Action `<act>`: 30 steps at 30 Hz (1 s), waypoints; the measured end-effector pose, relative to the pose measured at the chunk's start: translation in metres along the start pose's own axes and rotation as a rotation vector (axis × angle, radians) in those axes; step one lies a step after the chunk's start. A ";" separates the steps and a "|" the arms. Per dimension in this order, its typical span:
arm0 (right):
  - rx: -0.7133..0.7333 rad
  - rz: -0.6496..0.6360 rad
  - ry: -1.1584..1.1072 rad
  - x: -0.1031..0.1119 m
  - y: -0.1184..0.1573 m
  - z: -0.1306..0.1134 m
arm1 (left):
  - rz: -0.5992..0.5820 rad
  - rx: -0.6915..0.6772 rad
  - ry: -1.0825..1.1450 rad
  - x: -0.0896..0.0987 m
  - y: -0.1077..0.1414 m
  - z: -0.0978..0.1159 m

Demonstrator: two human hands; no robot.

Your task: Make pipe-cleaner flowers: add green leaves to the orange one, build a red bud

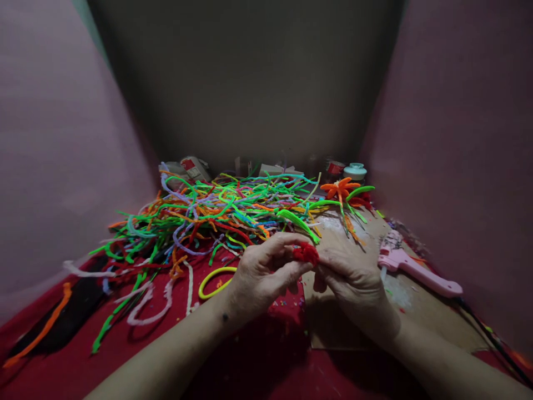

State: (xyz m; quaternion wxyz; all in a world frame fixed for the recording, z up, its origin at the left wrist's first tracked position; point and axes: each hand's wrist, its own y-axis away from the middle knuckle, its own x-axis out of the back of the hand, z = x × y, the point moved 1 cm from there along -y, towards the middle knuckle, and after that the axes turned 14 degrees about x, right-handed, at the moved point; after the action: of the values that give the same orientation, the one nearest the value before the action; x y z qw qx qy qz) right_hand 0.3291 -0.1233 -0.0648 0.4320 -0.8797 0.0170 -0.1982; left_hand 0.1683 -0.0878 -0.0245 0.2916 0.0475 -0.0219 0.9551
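Note:
A small, fuzzy red piece (306, 253) is between my hands, above the near left edge of a brown cardboard sheet (333, 328). My left hand (266, 266) pinches it between thumb and fingers from the left. The fingertips of my right hand (353, 283) are closed at its right side. Part of the piece is hidden by my fingers. Behind my hands lies a large tangled pile of colored pipe cleaners (216, 205). An orange flower shape (341, 190) with green strips lies at the back of the cardboard.
A pink glue gun (420, 272) lies on the cardboard at the right, its dark cord running toward the near right. A yellow ring (216, 282) and a black object (66, 316) lie on the red cloth (258, 355). A pale turquoise jar (355, 171) stands at the back.

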 end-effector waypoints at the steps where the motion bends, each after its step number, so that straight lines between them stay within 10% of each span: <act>1: -0.026 0.002 -0.008 -0.001 0.000 0.000 | 0.004 -0.001 0.003 -0.001 0.000 -0.001; 17: 0.110 -0.036 0.113 0.002 -0.002 0.003 | -0.076 0.135 -0.096 0.006 -0.002 0.008; 30: -0.157 -0.015 -0.363 0.000 -0.003 -0.003 | -0.155 0.053 -0.045 0.004 0.006 0.014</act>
State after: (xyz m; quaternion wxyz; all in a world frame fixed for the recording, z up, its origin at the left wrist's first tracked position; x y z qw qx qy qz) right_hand 0.3272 -0.1234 -0.0605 0.3567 -0.9320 -0.0525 -0.0374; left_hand 0.1622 -0.0918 -0.0104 0.3629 0.0779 0.0006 0.9285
